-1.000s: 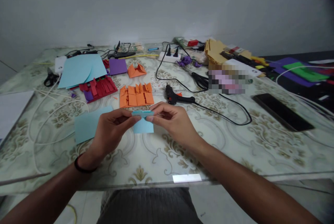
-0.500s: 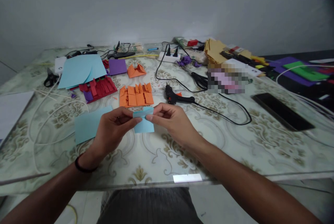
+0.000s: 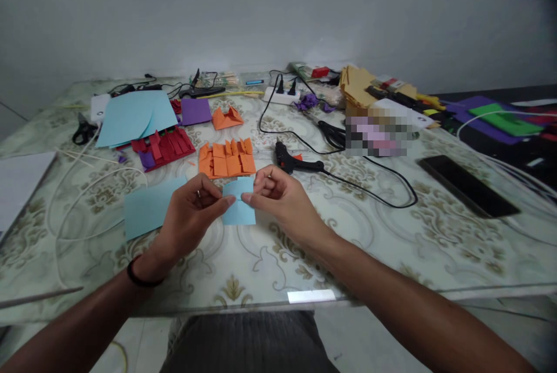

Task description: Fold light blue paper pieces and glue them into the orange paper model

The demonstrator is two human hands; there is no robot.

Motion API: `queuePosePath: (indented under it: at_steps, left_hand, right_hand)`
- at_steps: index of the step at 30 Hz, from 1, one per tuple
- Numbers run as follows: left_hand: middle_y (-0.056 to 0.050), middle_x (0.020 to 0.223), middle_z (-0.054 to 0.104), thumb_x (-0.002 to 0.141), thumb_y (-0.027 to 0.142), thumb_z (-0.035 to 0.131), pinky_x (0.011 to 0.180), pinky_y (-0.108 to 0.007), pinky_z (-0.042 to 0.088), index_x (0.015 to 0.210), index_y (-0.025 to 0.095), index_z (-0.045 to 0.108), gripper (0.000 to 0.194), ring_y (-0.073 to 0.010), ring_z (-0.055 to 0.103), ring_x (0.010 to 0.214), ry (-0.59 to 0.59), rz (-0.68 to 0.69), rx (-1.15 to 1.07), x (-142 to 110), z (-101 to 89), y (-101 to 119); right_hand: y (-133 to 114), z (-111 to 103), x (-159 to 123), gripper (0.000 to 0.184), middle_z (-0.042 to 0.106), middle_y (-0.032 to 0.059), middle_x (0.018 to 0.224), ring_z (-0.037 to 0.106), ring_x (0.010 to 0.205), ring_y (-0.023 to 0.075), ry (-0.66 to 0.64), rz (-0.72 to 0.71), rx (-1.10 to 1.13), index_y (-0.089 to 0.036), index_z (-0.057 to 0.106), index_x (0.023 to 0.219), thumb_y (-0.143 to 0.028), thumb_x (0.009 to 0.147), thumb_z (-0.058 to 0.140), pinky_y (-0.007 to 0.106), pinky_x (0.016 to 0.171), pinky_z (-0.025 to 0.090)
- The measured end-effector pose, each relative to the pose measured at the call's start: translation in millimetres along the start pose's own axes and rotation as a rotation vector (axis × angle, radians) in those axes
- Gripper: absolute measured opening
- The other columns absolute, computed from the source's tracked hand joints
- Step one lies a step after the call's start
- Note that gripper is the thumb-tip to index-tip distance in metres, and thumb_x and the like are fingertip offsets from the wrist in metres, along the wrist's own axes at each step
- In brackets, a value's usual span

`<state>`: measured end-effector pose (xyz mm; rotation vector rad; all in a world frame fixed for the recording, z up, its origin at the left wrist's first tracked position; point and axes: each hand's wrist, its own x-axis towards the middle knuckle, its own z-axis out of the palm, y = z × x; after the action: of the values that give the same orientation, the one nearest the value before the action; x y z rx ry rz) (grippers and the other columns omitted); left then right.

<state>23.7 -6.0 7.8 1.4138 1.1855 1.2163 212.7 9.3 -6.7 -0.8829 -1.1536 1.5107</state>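
Observation:
Between my two hands is a small piece of light blue paper, raised over the table with a crease across it. My left hand pinches its left edge between thumb and fingers. From the other side, my right hand pinches the right edge, thumb in front. A larger light blue sheet lies flat on the table, partly behind my left hand. Just beyond my fingers sit folded orange paper pieces in a row. A black glue gun rests behind my right hand.
Farther left lie a stack of light blue sheets, folded red paper pieces, a purple square and scissors. Toward the right are a power strip, a dark phone and the glue gun's looping cord.
The upper flap of the small blue paper, folded toward me before, now stands up more, so the piece looks flatter. Both hands stay pinched on its edges, nearly in place.

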Motion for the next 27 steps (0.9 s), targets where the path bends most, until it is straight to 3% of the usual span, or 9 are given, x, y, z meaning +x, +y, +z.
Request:
queuePosePath:
  at_steps: [5, 11, 15, 19, 24, 27]
  left_hand:
    - [0.008, 0.060, 0.055, 0.077, 0.025, 0.085, 0.049, -0.017, 0.038, 0.086, 0.021, 0.054, 0.033, -0.0075, 0.049, 0.052, -0.023, 0.008, -0.054, 1.5, -1.3, -0.5]
    - [0.007, 0.059, 0.057, 0.080, 0.029, 0.083, 0.048, -0.018, 0.038, 0.100, 0.021, 0.060, 0.032, -0.0089, 0.051, 0.052, -0.072, 0.016, -0.011, 2.7, -3.8, 0.8]
    - [0.004, 0.063, 0.057, 0.088, 0.036, 0.074, 0.052, -0.019, 0.040, 0.086, 0.018, 0.066, 0.020, -0.0092, 0.053, 0.057, -0.122, -0.005, 0.131, 3.3, -4.4, 0.6]
    - [0.004, 0.058, 0.051, 0.092, 0.043, 0.068, 0.051, -0.020, 0.039, 0.064, 0.017, 0.054, 0.041, -0.0093, 0.051, 0.056, -0.168, -0.031, 0.246, 4.1, -5.1, -0.9]
    - [0.002, 0.062, 0.056, 0.090, 0.045, 0.069, 0.056, -0.021, 0.045, 0.065, 0.016, 0.057, 0.040, -0.0110, 0.055, 0.061, -0.198, -0.121, 0.183, 5.5, -4.9, 0.6]
    - [0.002, 0.061, 0.055, 0.089, 0.044, 0.069, 0.056, -0.021, 0.043, 0.064, 0.016, 0.060, 0.039, -0.0105, 0.054, 0.059, -0.178, -0.101, 0.173, 6.3, -5.6, 1.5]
  right_hand:
    - [0.6, 0.2, 1.3, 0.051, 0.062, -0.0070, 0.074, 0.058, 0.067, 0.0113, -0.021, -0.002, -0.009, -0.024, 0.058, 0.105, -0.039, 0.069, 0.091, 0.025, 0.068, 0.048]
    - [-0.4, -2.2, 1.0, 0.035, 0.064, 0.0003, 0.077, 0.058, 0.071, 0.0142, -0.112, 0.064, -0.224, -0.017, 0.068, 0.079, -0.049, 0.077, 0.083, 0.029, 0.070, 0.046]
    - [-1.4, -3.2, 0.0, 0.040, 0.061, -0.0007, 0.072, 0.054, 0.066, 0.0133, -0.114, 0.041, -0.261, -0.017, 0.064, 0.073, -0.054, 0.079, 0.080, 0.028, 0.065, 0.043]
    - [-0.9, -2.2, -1.9, 0.043, 0.056, -0.0019, 0.068, 0.049, 0.063, 0.0120, -0.102, 0.032, -0.278, -0.018, 0.058, 0.070, -0.055, 0.080, 0.079, 0.026, 0.060, 0.038]
    - [-0.5, -1.5, -2.7, 0.045, 0.056, -0.0022, 0.068, 0.049, 0.063, 0.0118, -0.080, 0.029, -0.220, -0.018, 0.057, 0.067, -0.053, 0.076, 0.083, 0.026, 0.061, 0.037]
    - [-2.6, -2.4, -1.7, 0.044, 0.054, -0.0026, 0.068, 0.047, 0.063, 0.0114, -0.075, 0.021, -0.244, -0.017, 0.059, 0.068, -0.053, 0.078, 0.081, 0.027, 0.061, 0.036]
